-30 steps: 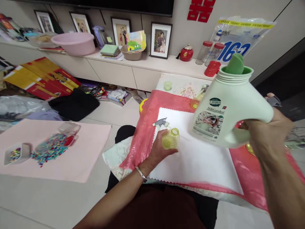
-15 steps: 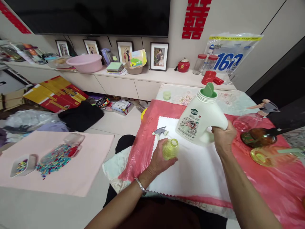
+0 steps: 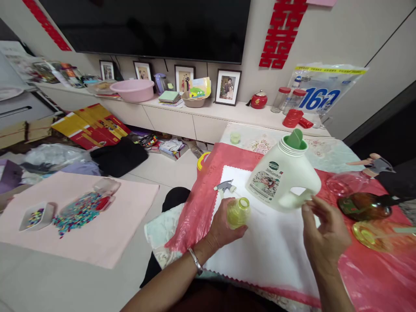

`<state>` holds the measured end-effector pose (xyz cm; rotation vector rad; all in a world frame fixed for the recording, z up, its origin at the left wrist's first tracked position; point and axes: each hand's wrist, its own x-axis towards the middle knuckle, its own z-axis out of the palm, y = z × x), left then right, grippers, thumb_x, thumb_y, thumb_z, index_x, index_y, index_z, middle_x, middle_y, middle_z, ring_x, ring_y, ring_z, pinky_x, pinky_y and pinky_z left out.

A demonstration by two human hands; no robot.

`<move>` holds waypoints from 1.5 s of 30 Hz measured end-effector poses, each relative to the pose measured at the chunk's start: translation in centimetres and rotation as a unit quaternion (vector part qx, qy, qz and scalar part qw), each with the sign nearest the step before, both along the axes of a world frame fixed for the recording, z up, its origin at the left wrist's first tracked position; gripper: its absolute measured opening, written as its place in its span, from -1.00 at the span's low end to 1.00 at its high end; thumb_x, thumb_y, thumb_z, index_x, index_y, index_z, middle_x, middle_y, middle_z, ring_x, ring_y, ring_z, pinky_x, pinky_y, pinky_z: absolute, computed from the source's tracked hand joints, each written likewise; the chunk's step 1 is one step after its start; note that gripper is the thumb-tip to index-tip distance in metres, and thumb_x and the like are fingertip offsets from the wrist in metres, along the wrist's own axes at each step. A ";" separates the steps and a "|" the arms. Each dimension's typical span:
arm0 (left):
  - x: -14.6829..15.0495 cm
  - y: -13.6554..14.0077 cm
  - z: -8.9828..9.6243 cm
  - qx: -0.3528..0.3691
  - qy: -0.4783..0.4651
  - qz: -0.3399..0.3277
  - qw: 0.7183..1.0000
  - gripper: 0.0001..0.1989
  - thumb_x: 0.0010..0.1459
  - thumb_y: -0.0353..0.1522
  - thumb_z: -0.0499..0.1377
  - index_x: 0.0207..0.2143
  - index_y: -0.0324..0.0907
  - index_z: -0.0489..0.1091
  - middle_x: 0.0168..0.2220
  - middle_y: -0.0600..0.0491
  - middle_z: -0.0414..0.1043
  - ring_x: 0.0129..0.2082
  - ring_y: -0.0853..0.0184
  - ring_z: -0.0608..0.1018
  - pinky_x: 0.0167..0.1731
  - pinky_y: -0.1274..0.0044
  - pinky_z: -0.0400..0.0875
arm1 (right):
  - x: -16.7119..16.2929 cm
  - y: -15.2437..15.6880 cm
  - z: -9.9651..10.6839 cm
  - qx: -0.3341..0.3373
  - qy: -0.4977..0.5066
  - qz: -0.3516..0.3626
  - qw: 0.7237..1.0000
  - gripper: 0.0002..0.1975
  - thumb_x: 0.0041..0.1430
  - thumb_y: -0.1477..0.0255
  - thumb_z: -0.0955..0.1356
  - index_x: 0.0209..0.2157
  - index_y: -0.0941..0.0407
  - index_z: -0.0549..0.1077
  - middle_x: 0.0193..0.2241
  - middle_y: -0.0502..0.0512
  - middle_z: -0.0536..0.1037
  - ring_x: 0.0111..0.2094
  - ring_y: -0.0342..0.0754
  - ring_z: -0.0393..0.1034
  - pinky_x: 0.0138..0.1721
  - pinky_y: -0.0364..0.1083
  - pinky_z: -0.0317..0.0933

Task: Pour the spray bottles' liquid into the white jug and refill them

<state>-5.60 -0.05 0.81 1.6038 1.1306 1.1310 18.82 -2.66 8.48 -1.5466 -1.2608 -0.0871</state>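
My left hand (image 3: 224,225) is wrapped round a translucent yellow-green ribbed bottle (image 3: 238,213), its open mouth facing up. Just beyond it, a grey and white spray trigger head (image 3: 225,186) lies on a white scalloped-edge mat (image 3: 266,251). A large white detergent jug (image 3: 276,177) stands upright on the mat, uncapped, with a green spout in its neck. My right hand (image 3: 326,238) is beside the jug's handle, fingers loosely bent and apart, holding nothing.
On the right of the red plastic sheet (image 3: 195,203) lie a pink spray bottle (image 3: 347,184), a brown bottle (image 3: 364,206) and a yellow bottle (image 3: 373,236). A small green cap (image 3: 235,138) sits at the table's back. Colourful beads (image 3: 76,214) cover a pink floor mat (image 3: 130,203).
My right hand has let go of the jug's handle and drawn back slightly to the right. The jug now rests on the mat. My left hand still holds the bottle; the view has shifted.
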 end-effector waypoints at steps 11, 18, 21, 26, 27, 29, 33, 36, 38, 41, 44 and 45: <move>-0.6 -0.5 -0.4 0.032 -0.065 0.050 0.996 -0.23 -0.09 0.09 0.32 0.07 -0.02 0.17 -0.01 -0.08 0.47 -0.03 -0.02 0.59 -0.03 0.03 0.56 | -7.7 7.9 -3.9 -0.212 -0.145 0.355 0.899 -0.70 0.48 0.32 0.30 0.10 0.19 0.42 0.08 0.20 0.40 0.11 0.01 0.33 0.18 0.09 0.29; -0.6 -0.5 -0.4 0.052 -0.056 0.026 0.997 -0.19 -0.14 0.08 0.35 0.07 -0.04 0.16 -0.05 -0.08 0.48 -0.07 -0.02 0.60 -0.06 0.04 0.56 | -10.0 11.7 -4.8 -0.335 -0.208 0.374 0.839 -0.69 0.42 0.33 0.38 0.06 0.23 0.42 -0.02 0.17 0.42 0.04 0.01 0.35 0.13 0.10 0.32; -0.7 -0.5 -0.3 0.046 -0.050 0.015 0.998 -0.17 -0.19 0.04 0.38 0.09 -0.03 0.17 -0.04 -0.08 0.49 -0.06 -0.06 0.60 -0.06 0.05 0.56 | -10.4 12.3 -4.5 -0.358 -0.204 0.374 0.831 -0.71 0.42 0.30 0.39 0.00 0.23 0.44 -0.09 0.14 0.44 -0.03 -0.02 0.38 0.08 0.07 0.35; -0.8 -0.8 -0.2 0.050 -0.005 0.005 0.999 -0.18 -0.20 -0.03 0.40 0.10 -0.02 0.20 0.02 -0.07 0.47 -0.02 -0.03 0.59 0.02 0.12 0.55 | -9.8 11.9 -1.9 -0.317 -0.125 0.405 0.849 -0.73 0.39 0.33 0.40 -0.01 0.22 0.46 -0.17 0.10 0.46 -0.15 -0.09 0.39 -0.01 -0.01 0.37; -0.8 -0.9 -0.3 0.059 0.008 -0.005 0.998 -0.17 -0.20 -0.03 0.40 0.11 -0.02 0.20 0.02 -0.08 0.46 -0.02 -0.03 0.59 0.02 0.12 0.55 | -9.6 11.6 -1.1 -0.295 -0.103 0.408 0.858 -0.74 0.38 0.36 0.40 0.00 0.20 0.46 -0.16 0.10 0.46 -0.16 -0.10 0.39 -0.03 -0.03 0.36; -0.8 -1.0 -0.6 0.078 0.031 -0.029 0.996 -0.14 -0.23 -0.03 0.41 0.11 -0.05 0.20 0.02 -0.08 0.45 -0.01 -0.03 0.58 0.03 0.10 0.54 | -9.3 10.8 0.7 -0.247 -0.060 0.407 0.877 -0.73 0.32 0.42 0.40 0.02 0.16 0.48 -0.14 0.09 0.47 -0.15 -0.10 0.39 -0.08 -0.08 0.35; -0.6 -0.9 -0.7 0.097 0.055 -0.069 0.991 -0.09 -0.28 0.00 0.44 0.11 -0.12 0.25 -0.01 -0.08 0.46 0.01 -0.03 0.56 0.06 0.10 0.51 | -8.9 8.7 4.0 -0.152 0.028 0.393 0.906 -0.73 0.22 0.39 0.41 -0.03 0.08 0.54 -0.14 0.06 0.49 -0.14 -0.09 0.39 -0.19 -0.16 0.35; -0.5 -0.7 -0.5 0.084 0.080 -0.093 0.989 -0.16 -0.23 -0.02 0.44 0.09 -0.12 0.30 -0.01 -0.07 0.46 0.05 0.00 0.54 0.11 0.15 0.47 | -8.4 7.0 5.7 -0.087 0.121 0.371 0.916 -0.73 0.21 0.35 0.46 -0.05 0.07 0.54 -0.10 0.07 0.50 -0.12 -0.08 0.43 -0.17 -0.17 0.39; -0.5 -0.6 -0.4 0.055 0.088 -0.097 0.990 -0.15 -0.22 -0.03 0.44 0.11 -0.13 0.30 0.03 -0.08 0.45 0.07 -0.01 0.53 0.13 0.15 0.46 | -7.8 6.0 6.4 -0.046 0.189 0.355 0.914 -0.71 0.23 0.34 0.48 -0.03 0.04 0.50 -0.09 0.05 0.50 -0.12 -0.09 0.46 -0.15 -0.14 0.43; -0.5 -0.4 -0.2 0.010 0.082 -0.087 0.993 -0.13 -0.22 -0.07 0.45 0.13 -0.14 0.26 0.08 -0.12 0.41 0.08 -0.02 0.53 0.12 0.14 0.46 | -7.3 4.7 7.3 0.013 0.306 0.351 0.885 -0.71 0.22 0.35 0.49 -0.04 0.05 0.48 -0.16 0.05 0.53 -0.20 -0.08 0.50 -0.17 -0.10 0.48; -0.4 -0.3 -0.1 -0.006 0.081 -0.086 0.993 -0.17 -0.23 -0.13 0.45 0.11 -0.10 0.26 0.07 -0.09 0.42 0.08 -0.01 0.53 0.11 0.14 0.47 | -7.5 3.8 8.2 0.067 0.421 0.340 0.838 -0.66 0.11 0.42 0.55 -0.08 0.14 0.51 -0.17 0.11 0.53 -0.19 0.01 0.52 -0.17 -0.06 0.50; -0.4 -0.3 0.0 -0.008 0.081 -0.087 0.993 -0.17 -0.23 -0.14 0.46 0.10 -0.10 0.26 0.06 -0.08 0.42 0.07 -0.01 0.53 0.11 0.14 0.47 | -7.7 3.7 8.6 0.083 0.441 0.332 0.830 -0.65 0.08 0.44 0.57 -0.09 0.16 0.52 -0.16 0.12 0.52 -0.17 0.03 0.52 -0.15 -0.04 0.50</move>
